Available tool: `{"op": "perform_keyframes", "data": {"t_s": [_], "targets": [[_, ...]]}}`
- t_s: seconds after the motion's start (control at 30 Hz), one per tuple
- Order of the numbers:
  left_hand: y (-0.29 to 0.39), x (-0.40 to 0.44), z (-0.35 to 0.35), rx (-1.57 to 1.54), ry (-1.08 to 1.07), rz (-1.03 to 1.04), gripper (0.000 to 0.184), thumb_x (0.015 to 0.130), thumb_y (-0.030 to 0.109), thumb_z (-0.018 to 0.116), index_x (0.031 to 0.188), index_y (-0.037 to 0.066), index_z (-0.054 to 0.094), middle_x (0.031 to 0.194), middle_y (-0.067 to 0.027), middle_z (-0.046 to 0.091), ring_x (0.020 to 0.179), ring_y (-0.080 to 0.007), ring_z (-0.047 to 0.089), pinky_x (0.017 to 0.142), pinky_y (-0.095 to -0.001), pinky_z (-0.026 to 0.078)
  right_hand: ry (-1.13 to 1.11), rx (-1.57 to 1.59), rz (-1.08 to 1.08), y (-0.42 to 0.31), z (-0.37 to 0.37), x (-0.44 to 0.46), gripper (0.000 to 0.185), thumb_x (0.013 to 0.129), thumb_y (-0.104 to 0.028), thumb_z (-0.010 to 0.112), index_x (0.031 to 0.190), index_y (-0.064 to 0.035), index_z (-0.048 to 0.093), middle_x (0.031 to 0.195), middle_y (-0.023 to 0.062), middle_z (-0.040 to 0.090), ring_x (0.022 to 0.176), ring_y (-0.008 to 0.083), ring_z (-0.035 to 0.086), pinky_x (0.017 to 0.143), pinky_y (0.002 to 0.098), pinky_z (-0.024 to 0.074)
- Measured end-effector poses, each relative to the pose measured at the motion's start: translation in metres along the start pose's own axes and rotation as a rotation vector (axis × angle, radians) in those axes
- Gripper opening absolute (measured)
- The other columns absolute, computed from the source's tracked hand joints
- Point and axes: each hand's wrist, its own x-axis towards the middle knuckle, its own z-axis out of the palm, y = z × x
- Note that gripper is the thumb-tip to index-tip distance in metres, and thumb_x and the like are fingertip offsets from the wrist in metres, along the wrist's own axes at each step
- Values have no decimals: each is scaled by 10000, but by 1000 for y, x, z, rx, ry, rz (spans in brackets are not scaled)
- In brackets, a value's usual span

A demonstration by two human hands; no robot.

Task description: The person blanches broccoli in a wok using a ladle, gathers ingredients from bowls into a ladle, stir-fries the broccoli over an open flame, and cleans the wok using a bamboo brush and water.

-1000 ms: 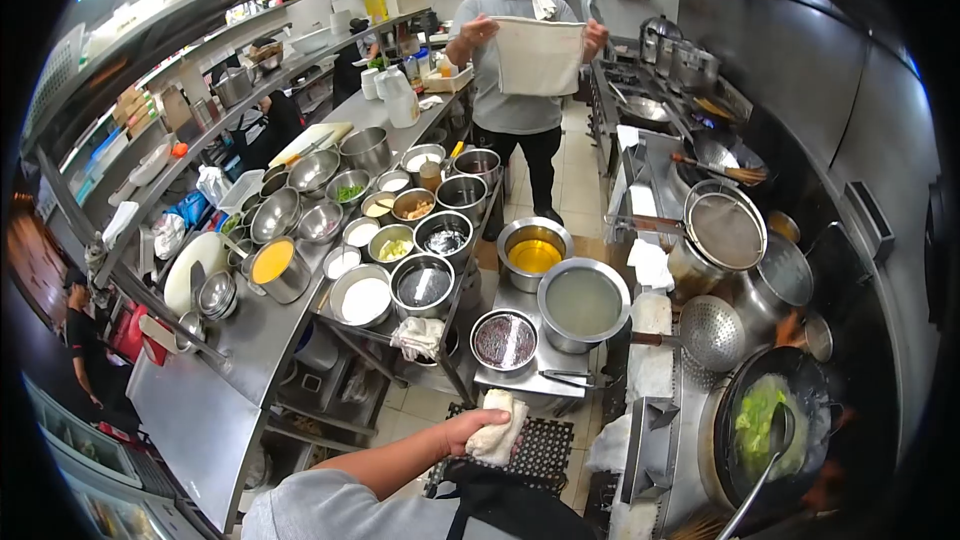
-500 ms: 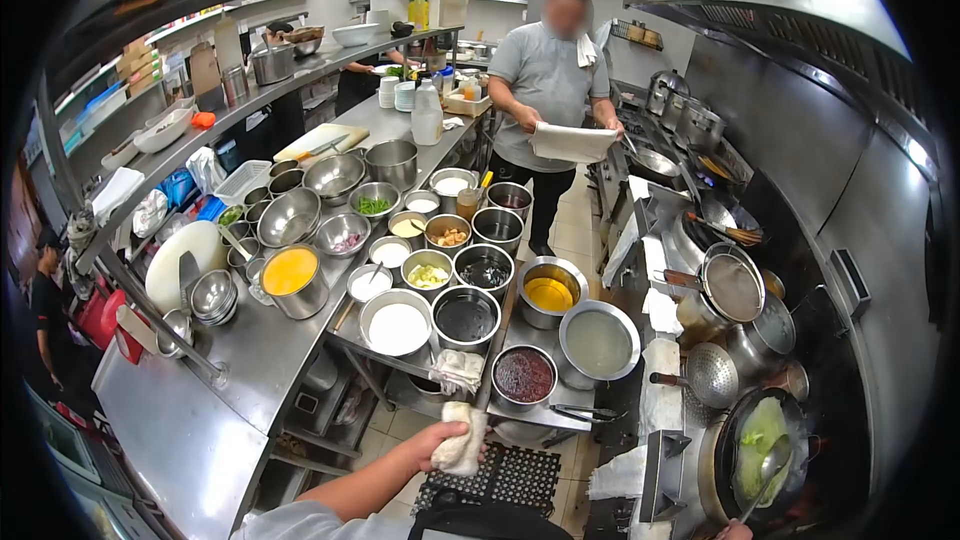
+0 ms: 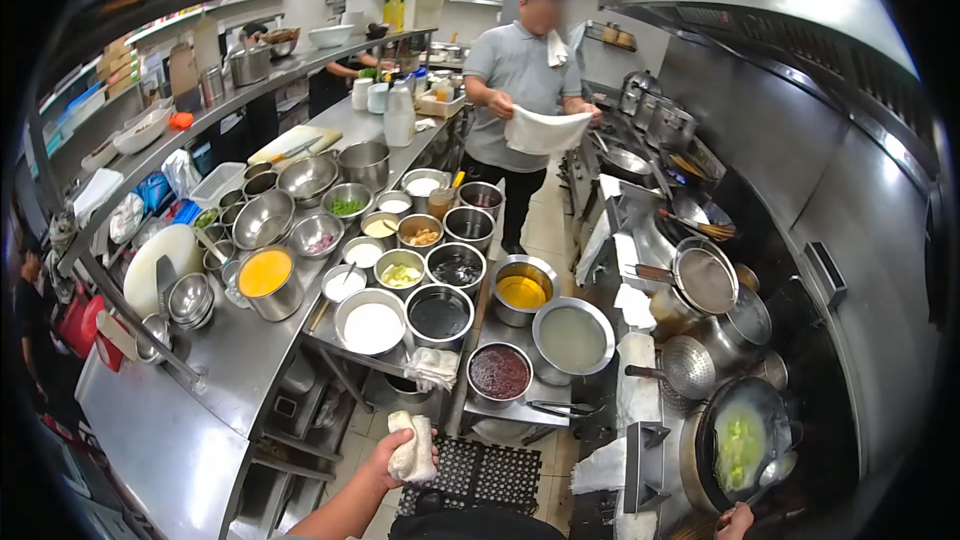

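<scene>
My left hand point(image 3: 385, 452) is closed around a folded, off-white cloth point(image 3: 412, 447), held over the floor in front of the prep counter. At the lower right edge, my right hand point(image 3: 737, 522) grips the handle of a ladle. The ladle's metal bowl point(image 3: 778, 468) rests inside the right side of a dark wok point(image 3: 708, 460). Pale green vegetables point(image 3: 740, 448) lie in cloudy liquid at the middle of the wok. A perforated strainer point(image 3: 688, 370) sits just behind the wok.
A co-worker point(image 3: 522, 70) stands in the aisle, holding up a white cloth point(image 3: 545, 132). Several steel pots of sauces and ingredients crowd the counter, among them a dark red sauce point(image 3: 500, 371) and a pale liquid point(image 3: 573, 335). Tongs point(image 3: 563, 407) lie nearby. A rubber mat point(image 3: 485, 475) covers the floor.
The view has shifted slightly right. The ladle has moved off the vegetables to the wok's right side, and more liquid shows around them. The co-worker's cloth hangs differently.
</scene>
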Motion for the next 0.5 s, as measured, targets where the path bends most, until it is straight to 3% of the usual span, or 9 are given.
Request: {"op": "perform_keyframes", "data": {"t_s": [0.07,0.13,0.2,0.27,0.33,0.47,0.5], "targets": [[-14,6,7,58,-5,0,566,793,338,666,1222,10,495,955,-190,624,888,-336,628,840,-474,498,46,72,5,-11,22,-27,140,863,-90,539,734,-38,531,558,63,509,464,189,469,414,297,398],[-25,16,15,73,-29,-74,583,822,369,635,1248,3,475,971,-189,630,888,-326,644,813,-464,528,84,159,139,-22,43,-35,182,893,-117,509,717,-72,512,538,21,447,430,151,425,392,256,369],[-30,25,28,137,-69,-108,586,820,357,647,1252,2,473,977,-186,631,893,-323,644,818,-462,529,-120,447,369,-16,40,-27,240,922,-155,489,688,-106,478,520,-12,389,395,117,373,355,226,325],[-35,34,41,118,-93,-140,591,814,347,659,1256,3,469,982,-184,627,893,-317,642,823,-455,528,-41,532,399,-28,51,-53,260,924,-175,497,672,-128,455,508,-31,354,370,97,337,325,207,276],[-42,41,51,139,-110,-149,597,812,347,664,1258,4,465,985,-182,625,897,-314,640,825,-451,527,-226,457,525,-32,40,-69,264,927,-187,495,670,-145,455,505,-32,365,371,99,349,317,214,269],[-55,61,60,202,-118,-234,591,809,342,658,1261,12,468,994,-189,618,934,-320,625,885,-467,489,-144,334,499,-37,26,-128,208,910,-185,531,709,-136,503,536,-4,418,373,116,358,325,232,290],[-61,63,63,212,-107,-238,598,813,353,655,1263,8,466,998,-184,614,938,-312,624,888,-458,491,-89,57,339,-27,17,-135,156,890,-172,560,751,-104,537,563,19,452,381,123,384,330,245,310]]}}
